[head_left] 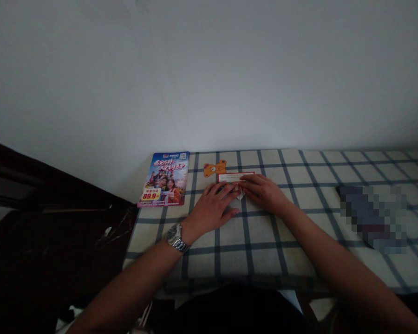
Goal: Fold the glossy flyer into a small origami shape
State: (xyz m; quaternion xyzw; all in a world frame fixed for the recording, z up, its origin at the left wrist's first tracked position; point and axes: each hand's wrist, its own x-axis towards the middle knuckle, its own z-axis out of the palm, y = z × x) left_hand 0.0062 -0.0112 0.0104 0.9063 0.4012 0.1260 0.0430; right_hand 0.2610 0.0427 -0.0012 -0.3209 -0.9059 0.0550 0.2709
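A partly folded sheet of paper (235,176) with a red border and printed lines lies on the checked cloth, its near part folded to a whitish point. My left hand (214,204), with a metal watch (177,238) on the wrist, rests over the left side of the sheet, fingers spread and thumb apart. From the right, my right hand (264,192) has its fingers bent close together on the folded part. Its thumb is mostly hidden. The fingertips of both hands nearly meet and cover the middle of the paper.
A colourful printed leaflet (164,180) lies left of my hands. Just behind the paper is an orange bear figure (215,168). A dark, pixelated object (371,220) lies to the right. The checked cloth (264,250) reaches back to a pale wall (230,83).
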